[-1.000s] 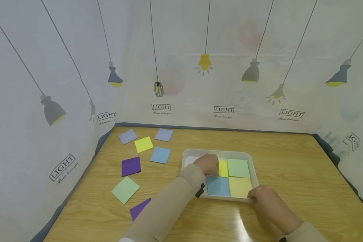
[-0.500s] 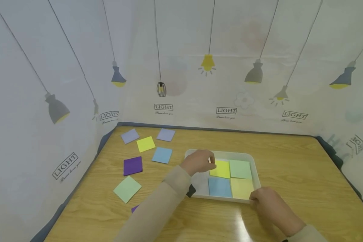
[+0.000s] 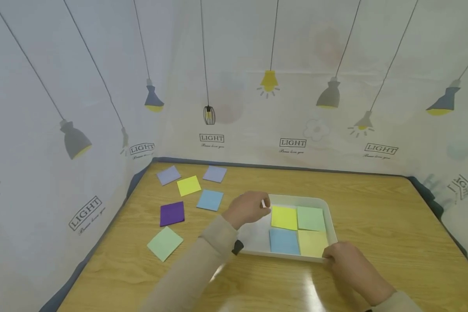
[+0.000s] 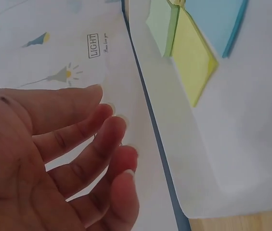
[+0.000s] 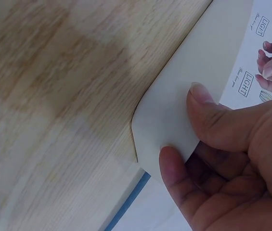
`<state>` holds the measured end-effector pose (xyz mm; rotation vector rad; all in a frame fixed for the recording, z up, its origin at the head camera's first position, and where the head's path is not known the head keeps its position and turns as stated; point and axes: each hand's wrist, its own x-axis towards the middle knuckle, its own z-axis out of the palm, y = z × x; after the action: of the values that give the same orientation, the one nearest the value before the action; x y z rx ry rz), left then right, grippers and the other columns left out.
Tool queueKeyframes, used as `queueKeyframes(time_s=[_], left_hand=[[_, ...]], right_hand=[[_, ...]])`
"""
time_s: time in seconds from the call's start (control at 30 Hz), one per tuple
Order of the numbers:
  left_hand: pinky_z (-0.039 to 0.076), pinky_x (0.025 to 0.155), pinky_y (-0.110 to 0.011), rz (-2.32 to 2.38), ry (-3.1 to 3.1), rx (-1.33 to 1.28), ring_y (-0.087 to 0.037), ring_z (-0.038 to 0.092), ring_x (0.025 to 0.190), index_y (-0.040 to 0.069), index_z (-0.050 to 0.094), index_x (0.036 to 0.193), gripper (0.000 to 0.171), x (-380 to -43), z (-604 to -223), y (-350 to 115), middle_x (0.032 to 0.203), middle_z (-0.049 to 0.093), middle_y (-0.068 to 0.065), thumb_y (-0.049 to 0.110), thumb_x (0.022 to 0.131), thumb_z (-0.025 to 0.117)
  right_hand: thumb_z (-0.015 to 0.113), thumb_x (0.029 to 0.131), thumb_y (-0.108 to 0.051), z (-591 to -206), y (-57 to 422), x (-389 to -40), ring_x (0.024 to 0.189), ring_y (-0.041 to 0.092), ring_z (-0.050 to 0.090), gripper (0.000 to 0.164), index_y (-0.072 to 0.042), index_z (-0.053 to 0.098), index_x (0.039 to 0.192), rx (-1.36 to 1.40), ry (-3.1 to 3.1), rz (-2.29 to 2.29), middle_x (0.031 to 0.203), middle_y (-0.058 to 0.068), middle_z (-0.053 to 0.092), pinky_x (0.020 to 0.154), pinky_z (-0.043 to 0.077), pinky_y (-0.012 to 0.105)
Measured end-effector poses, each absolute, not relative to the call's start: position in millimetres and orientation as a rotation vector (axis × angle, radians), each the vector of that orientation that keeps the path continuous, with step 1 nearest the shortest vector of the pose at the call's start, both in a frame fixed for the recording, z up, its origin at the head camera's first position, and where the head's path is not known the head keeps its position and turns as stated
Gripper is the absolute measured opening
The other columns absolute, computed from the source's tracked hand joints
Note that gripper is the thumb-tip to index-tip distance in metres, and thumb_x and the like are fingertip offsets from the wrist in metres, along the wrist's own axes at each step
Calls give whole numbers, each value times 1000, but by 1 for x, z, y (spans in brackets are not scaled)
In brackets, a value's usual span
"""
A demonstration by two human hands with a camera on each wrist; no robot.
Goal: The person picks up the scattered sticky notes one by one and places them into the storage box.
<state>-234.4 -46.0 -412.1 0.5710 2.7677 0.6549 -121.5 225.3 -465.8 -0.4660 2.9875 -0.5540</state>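
The left hand (image 3: 246, 209) is now withdrawn from the bright yellow square paper note (image 3: 284, 217), its grip relaxed, empty; the note seems settled in the white rectangular tray (image 3: 255, 234), lower centre-right of frame, whose corner is pinched by the right hand (image 3: 345, 262).

On the bench (image 3: 382, 212), the tray (image 3: 255, 237), lower right of centre, holds four notes (image 3: 284, 242); six others (image 3: 172, 213) lie left of it.
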Motion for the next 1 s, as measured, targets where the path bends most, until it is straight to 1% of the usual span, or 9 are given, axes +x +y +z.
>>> queueKeyframes(time_s=[0.23,0.43,0.53,0.67,0.73,0.87,1.0], left_hand=[[52,67,-30,682,2812,477,-14,62,83,16,69,112,16,-236,-419,-72,100,69,0,26,100,64],[55,76,-37,684,2906,431,-20,64,99,15,68,116,18,-241,-426,-100,111,69,-5,22,99,65],[57,78,-41,693,2936,419,-24,65,104,14,67,119,21,-243,-427,-112,115,68,-8,20,99,65],[57,80,-44,673,2947,356,-27,64,106,14,65,124,25,-247,-428,-123,117,66,-10,20,100,64],[57,83,-44,651,2946,321,-27,64,108,14,64,125,26,-250,-429,-126,118,65,-9,20,100,63],[56,88,-46,619,2946,295,-28,63,110,13,64,126,26,-256,-433,-132,119,65,-11,20,100,63],[55,92,-47,606,2944,290,-30,63,111,12,64,126,27,-260,-437,-138,121,65,-13,19,100,63]], right_hand=[[81,79,-6,-468,225,-119,65,6,52,19,-16,71,67,-437,2949,-599,67,-8,65,60,50,22],[79,80,-4,-468,224,-119,64,5,48,19,-15,72,67,-440,2963,-600,68,-9,65,60,49,23],[79,80,-2,-467,224,-120,64,5,47,21,-16,71,66,-440,2977,-589,67,-9,64,60,48,23],[78,80,-1,-466,226,-120,63,5,45,22,-16,70,65,-460,2986,-595,66,-9,63,59,47,23],[79,79,-1,-466,226,-121,63,5,46,21,-15,71,66,-467,2994,-593,67,-9,64,59,48,23],[80,79,-3,-467,226,-122,65,4,51,19,-15,73,67,-445,2993,-587,69,-8,67,60,51,23],[80,80,-4,-468,225,-123,65,5,51,18,-15,73,68,-414,2989,-585,69,-7,67,61,51,23]])
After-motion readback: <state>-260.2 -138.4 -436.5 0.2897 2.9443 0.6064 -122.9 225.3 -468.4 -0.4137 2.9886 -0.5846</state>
